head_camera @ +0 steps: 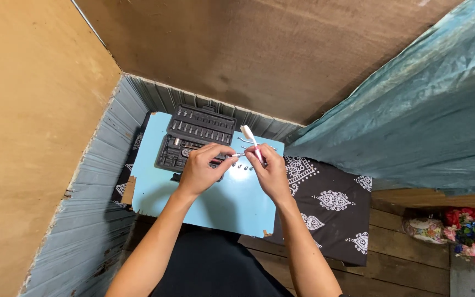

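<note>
Both my hands meet over a light blue board [232, 201]. My left hand [202, 168] pinches a small metal piece [236, 155] at its fingertips. My right hand [271, 171] grips a toothbrush [251, 140] with a white head and pink handle, head pointing up and away. The brush and the metal piece touch between the two hands. Just behind my left hand lies an open black socket set case [196, 132] with rows of metal sockets. Several small metal bits [246, 168] lie on the board under the hands.
The board rests on a black cloth with white patterns [331, 203] over a wooden plank floor [402, 258]. Plywood walls [28, 110] close the left and back. A teal tarp [424, 110] hangs on the right. Artificial flowers [471, 234] lie at far right.
</note>
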